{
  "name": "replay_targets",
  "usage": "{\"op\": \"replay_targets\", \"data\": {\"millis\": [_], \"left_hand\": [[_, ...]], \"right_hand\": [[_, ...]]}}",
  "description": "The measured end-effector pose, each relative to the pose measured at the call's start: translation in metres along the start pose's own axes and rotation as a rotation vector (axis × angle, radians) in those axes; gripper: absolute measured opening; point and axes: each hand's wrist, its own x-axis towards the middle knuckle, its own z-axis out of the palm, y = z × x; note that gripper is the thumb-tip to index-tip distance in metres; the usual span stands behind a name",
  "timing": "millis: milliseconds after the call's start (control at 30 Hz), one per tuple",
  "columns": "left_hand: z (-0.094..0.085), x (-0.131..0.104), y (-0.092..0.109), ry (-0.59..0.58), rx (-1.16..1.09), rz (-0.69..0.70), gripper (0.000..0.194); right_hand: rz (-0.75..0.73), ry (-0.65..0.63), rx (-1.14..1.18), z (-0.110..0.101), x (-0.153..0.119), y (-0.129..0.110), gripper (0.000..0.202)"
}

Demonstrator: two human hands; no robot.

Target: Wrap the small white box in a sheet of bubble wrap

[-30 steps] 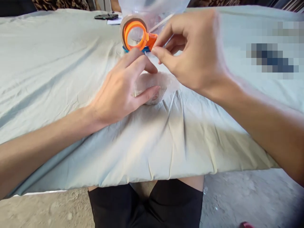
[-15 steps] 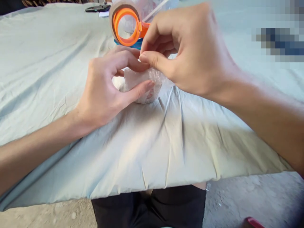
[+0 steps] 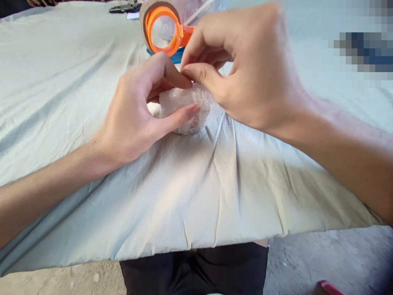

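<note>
The left hand grips a small, clear plastic-wrapped bundle on the pale, wrinkled tablecloth. Just above, the right hand pinches thumb and forefinger; whether on anything, I cannot tell. An orange-and-blue tape dispenser stands beyond, on the far side.

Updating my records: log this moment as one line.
left hand: holds plastic-wrapped bundle | right hand: pinched near its top, hold unclear | tape dispenser: beyond hands

A squat, rounded bundle in crinkled, translucent plastic, a faint reddish patch showing through, sits on the counter on the near side of the orange tape dispenser, partly covered by fingers, a filmy edge spreading out at one side.
</note>
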Motion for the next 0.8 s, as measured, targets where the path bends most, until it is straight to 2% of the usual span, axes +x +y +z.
{"op": "replay_targets", "data": {"millis": [167,267,333,400,467,633,800], "left_hand": [[0.0,-0.001,-0.007,-0.009,-0.065,-0.007,0.056],[0.0,0.0,-0.009,-0.037,-0.129,-0.059,0.065],[-0.001,0.001,-0.008,-0.065,-0.169,-0.091,0.063],[-0.001,0.002,-0.006,-0.096,-0.15,-0.103,0.053],[-0.002,0.002,-0.006,-0.132,-0.088,-0.115,0.043],[-0.006,0.002,-0.009,-0.206,0.045,-0.126,0.062],[-0.007,0.001,-0.008,-0.222,0.086,-0.149,0.055]], "right_hand": [[0.055,-0.003,-0.046,-0.005,-0.002,-0.01,0.01],[0.093,-0.011,-0.119,-0.007,-0.002,-0.018,0.013],[0.138,-0.023,-0.176,-0.01,-0.001,-0.022,0.014],[0.174,-0.043,-0.234,-0.014,0.0,-0.024,0.017],[0.151,-0.054,-0.276,-0.018,0.001,-0.024,0.021],[0.099,-0.053,-0.259,-0.025,-0.003,-0.024,0.019],[0.069,-0.087,-0.307,-0.02,-0.011,-0.032,0.024]]}}
